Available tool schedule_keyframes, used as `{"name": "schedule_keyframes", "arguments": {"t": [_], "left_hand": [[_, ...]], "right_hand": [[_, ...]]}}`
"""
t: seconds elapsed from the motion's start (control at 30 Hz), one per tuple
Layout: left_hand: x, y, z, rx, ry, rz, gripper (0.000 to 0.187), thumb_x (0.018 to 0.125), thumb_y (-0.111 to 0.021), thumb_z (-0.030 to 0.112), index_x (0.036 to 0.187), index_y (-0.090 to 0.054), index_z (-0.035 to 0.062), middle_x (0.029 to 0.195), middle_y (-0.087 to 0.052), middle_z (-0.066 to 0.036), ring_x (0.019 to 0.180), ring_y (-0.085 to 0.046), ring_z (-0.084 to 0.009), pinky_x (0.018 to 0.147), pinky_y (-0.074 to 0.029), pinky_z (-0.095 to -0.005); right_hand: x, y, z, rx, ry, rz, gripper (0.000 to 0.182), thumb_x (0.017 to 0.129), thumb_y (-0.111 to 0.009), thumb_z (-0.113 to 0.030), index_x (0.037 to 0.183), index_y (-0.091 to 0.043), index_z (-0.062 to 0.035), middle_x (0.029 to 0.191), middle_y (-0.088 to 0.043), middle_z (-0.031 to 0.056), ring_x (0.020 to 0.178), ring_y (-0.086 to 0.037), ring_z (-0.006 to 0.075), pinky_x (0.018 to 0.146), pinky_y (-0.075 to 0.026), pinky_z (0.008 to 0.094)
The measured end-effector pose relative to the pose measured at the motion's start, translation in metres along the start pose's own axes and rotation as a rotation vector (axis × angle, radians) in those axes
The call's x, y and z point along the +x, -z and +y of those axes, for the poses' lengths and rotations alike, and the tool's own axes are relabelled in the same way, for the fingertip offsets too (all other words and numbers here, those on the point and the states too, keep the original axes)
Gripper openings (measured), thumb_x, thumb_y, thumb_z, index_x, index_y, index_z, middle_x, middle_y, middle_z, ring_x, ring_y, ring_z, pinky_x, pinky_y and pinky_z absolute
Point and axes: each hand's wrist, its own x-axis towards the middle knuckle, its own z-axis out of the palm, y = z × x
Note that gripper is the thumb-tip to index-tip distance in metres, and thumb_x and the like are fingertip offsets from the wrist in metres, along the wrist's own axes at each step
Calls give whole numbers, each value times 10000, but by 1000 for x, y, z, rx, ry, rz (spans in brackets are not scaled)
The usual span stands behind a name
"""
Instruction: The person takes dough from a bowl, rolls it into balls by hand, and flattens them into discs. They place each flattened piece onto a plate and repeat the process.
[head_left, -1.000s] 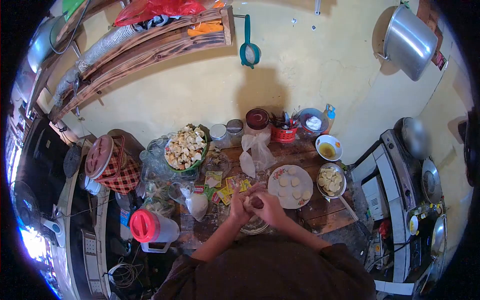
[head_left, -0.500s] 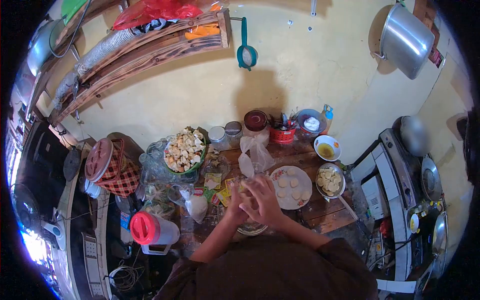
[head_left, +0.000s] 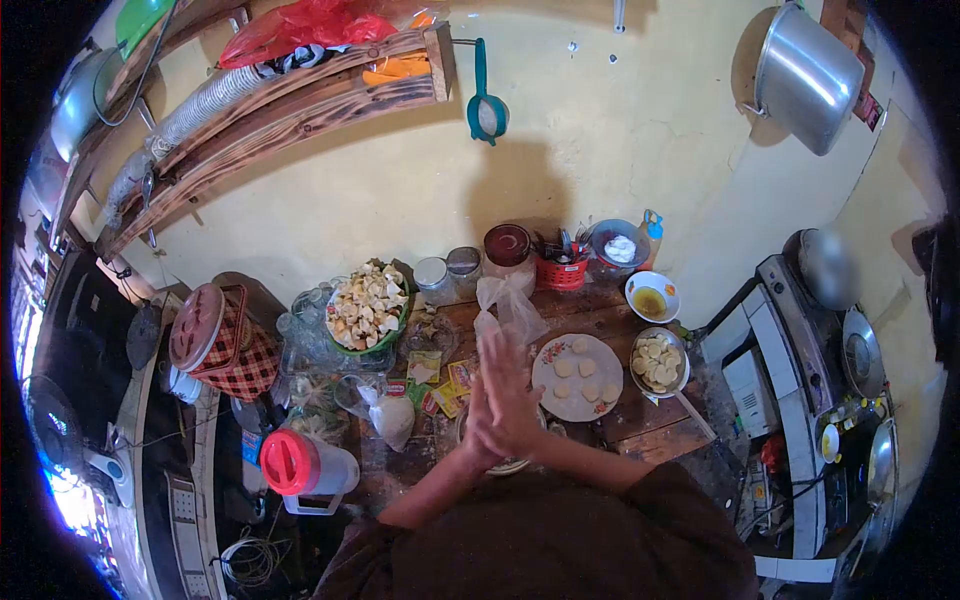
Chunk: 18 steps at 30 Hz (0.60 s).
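Note:
My left hand and my right hand are pressed palm to palm, fingers stretched forward and somewhat blurred. Whatever lies between the palms is hidden. Below them shows part of a round pale-rimmed dish, mostly covered by my hands and wrists. Just right of my hands, a white flowered plate carries several flat, pale dough rounds. Farther right, a pan with a long handle holds more pale pieces.
Behind the pan stands a bowl of yellowish liquid. Along the wall are jars, a red cutlery basket and a green basin of pale chunks. Left are a tied bag of white powder, seasoning packets and a red-lidded pitcher.
My hands, earlier crossed with fingers bent and spread apart, have come together flat, palm against palm, with fingers straightened. The view has shifted slightly. The dough rounds stay on the plate.

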Motion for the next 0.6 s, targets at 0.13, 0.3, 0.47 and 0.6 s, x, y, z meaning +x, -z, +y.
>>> {"name": "schedule_keyframes", "arguments": {"t": [0.13, 0.3, 0.47, 0.6], "left_hand": [[-3, -5, 11, 14, -38, -37, 925, 789, -143, 762, 1432, -109, 97, 1483, -147, -73, 1354, -176, -259, 1102, -124, -394], [0, -6, 5, -55, -39, -85, 888, 806, -134, 744, 1439, -96, 122, 1490, -139, -49, 1361, -157, -242, 1102, -123, -388], [11, -1, 5, 81, -212, 51, 847, 835, -121, 709, 1439, -84, 117, 1488, -136, -67, 1363, -148, -234, 1107, -104, -373], [0, -15, 14, 20, -168, -48, 852, 830, -74, 706, 1439, -77, 111, 1497, -80, -68, 1371, -105, -240, 1111, -75, -369]], "right_hand": [[-20, -4, -16, 72, 89, -167, 935, 818, -342, -650, 1396, -120, 51, 1445, -106, 275, 1336, -42, 465, 1048, -17, 565], [5, 11, 12, -19, -3, 13, 959, 810, -347, -663, 1397, -100, 53, 1451, -76, 270, 1340, -14, 454, 1055, 3, 552], [-7, 6, -12, 19, 114, -6, 1012, 783, -329, -712, 1404, -56, 39, 1463, -15, 256, 1344, 51, 442, 1056, 37, 546], [3, 18, 9, 60, 93, 46, 1068, 757, -286, -764, 1396, -65, 62, 1452, -24, 280, 1331, 4, 476, 1042, 17, 572]]}}
